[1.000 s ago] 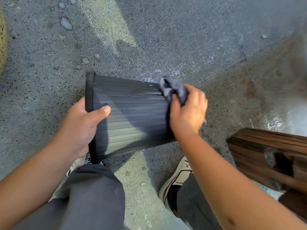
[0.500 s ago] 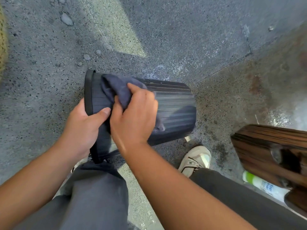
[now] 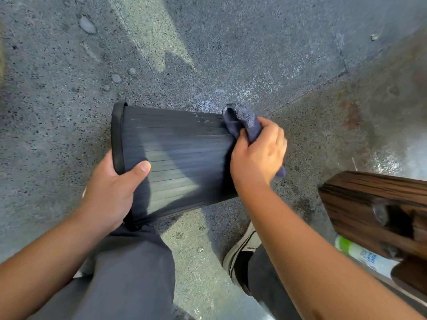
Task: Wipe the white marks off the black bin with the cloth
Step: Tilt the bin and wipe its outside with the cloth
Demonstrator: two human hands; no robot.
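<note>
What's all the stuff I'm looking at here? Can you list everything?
Bin: one, black, ribbed, on its side above the concrete floor.
White marks: a few, on the bin's upper side by the cloth.
Cloth: one, dark grey-blue, at the bin's right end.
Wooden piece: one, dark brown, right.
Bottle: one, green and white, lower right.
Shoe: one, beige.
Left hand: grips the bin's rim.
Right hand: fingers curled round the cloth.

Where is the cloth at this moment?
In the head view the cloth is right of centre, gripped by the right hand against the base end of the bin.
</note>
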